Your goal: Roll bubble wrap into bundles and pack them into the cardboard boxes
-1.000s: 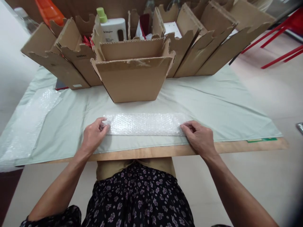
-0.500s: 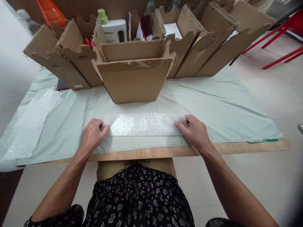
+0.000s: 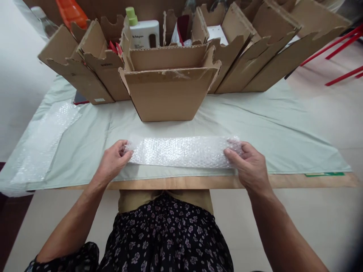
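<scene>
A long, flat strip of clear bubble wrap [image 3: 178, 152] stretches sideways between my two hands, close to the table's front edge. My left hand [image 3: 115, 156] pinches its left end between thumb and fingers. At the other end, my right hand [image 3: 251, 162] grips the wrap, thumb on top and fingers behind and beneath it. The right end appears lifted a little off the cloth. Just behind the strip stands an open cardboard box [image 3: 170, 96]; neither hand touches it.
Several more cut-open cardboard boxes [image 3: 241, 68] line the back, one holding a white bottle with a green cap [image 3: 144, 34]. More bubble wrap [image 3: 42, 147] lies at the left on the pale green cloth [image 3: 283, 139]. A red stool [image 3: 344, 77] stands beyond the table at right.
My right hand has moved right and taken a fuller grip on the bubble wrap, with more of its right end showing. My left hand keeps its pinch. The view has shifted slightly.
</scene>
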`<action>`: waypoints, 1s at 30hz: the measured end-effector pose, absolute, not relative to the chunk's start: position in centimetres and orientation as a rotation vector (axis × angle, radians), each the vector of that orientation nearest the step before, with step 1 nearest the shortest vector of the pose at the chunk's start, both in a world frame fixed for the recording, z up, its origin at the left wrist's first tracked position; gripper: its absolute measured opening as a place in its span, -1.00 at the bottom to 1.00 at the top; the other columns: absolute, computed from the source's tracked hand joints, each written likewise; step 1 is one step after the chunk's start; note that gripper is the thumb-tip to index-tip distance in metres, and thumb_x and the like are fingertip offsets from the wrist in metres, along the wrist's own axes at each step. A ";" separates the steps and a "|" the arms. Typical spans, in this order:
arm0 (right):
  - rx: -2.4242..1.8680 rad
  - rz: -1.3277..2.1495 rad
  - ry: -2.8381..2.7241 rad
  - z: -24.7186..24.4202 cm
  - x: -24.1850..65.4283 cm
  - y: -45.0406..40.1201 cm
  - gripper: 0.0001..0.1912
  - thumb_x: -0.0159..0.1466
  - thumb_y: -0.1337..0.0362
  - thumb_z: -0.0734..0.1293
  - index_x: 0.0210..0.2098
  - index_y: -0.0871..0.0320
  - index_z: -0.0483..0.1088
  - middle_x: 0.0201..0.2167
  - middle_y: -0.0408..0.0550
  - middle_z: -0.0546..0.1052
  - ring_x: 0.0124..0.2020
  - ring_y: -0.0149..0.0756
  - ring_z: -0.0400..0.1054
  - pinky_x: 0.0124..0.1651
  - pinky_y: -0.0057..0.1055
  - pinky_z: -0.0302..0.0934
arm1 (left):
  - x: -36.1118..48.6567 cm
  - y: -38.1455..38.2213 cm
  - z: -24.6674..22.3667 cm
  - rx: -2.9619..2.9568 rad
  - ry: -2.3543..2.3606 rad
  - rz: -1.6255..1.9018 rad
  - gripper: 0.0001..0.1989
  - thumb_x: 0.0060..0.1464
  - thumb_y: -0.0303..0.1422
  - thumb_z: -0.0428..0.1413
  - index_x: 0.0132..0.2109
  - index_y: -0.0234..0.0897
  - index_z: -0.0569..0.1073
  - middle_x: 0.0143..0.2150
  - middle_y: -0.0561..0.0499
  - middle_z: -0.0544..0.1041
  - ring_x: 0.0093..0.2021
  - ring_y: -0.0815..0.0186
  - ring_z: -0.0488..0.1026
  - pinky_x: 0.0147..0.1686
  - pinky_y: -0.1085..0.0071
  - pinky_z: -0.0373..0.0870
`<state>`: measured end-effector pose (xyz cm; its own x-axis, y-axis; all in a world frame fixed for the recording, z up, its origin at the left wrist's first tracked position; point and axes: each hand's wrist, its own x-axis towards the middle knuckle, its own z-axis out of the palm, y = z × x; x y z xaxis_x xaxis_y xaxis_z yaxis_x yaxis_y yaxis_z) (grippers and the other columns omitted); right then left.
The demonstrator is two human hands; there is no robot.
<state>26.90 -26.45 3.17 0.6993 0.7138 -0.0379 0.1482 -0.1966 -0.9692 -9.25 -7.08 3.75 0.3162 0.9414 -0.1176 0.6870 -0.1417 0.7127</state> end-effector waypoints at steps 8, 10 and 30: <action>-1.661 0.621 -0.651 7.3 27.8 -26.1 -0.55 0.06 0.09 0.61 -0.13 0.09 0.51 -0.48 -0.18 0.46 -0.53 -0.41 0.28 -0.61 -0.47 0.25 | -5.0 -11.0 5.3 2.228 1.012 0.778 -0.69 0.27 -0.28 0.13 0.10 -0.26 0.55 -0.11 -0.10 0.58 -0.12 0.20 0.52 -0.14 0.26 0.54; -1.619 0.681 -0.720 8.8 26.6 -25.7 -0.49 0.06 0.07 0.63 -0.08 0.06 0.47 -0.48 -0.20 0.48 -0.55 -0.41 0.30 -0.63 -0.49 0.29 | -3.0 -12.1 5.7 2.096 0.713 0.622 -0.76 0.28 -0.33 0.13 0.03 -0.24 0.58 -0.11 -0.09 0.61 -0.15 0.24 0.53 -0.12 0.28 0.55; -1.558 0.908 -1.270 6.5 19.4 -19.5 -0.68 0.37 0.05 0.38 -0.07 0.16 0.57 -0.17 0.01 0.67 -0.32 -0.31 0.53 -0.23 -0.31 0.44 | -5.9 -7.8 4.5 1.653 1.212 0.604 -0.42 0.14 -0.26 0.19 0.26 -0.40 0.48 -0.44 0.15 0.42 -0.42 0.36 0.35 -0.31 0.38 0.32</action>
<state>19.39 -19.52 6.46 0.2024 0.9793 0.0004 0.3167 -0.0651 -0.9463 -5.92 -7.83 4.48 0.3831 0.9126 -0.1429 0.4358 -0.0421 0.8990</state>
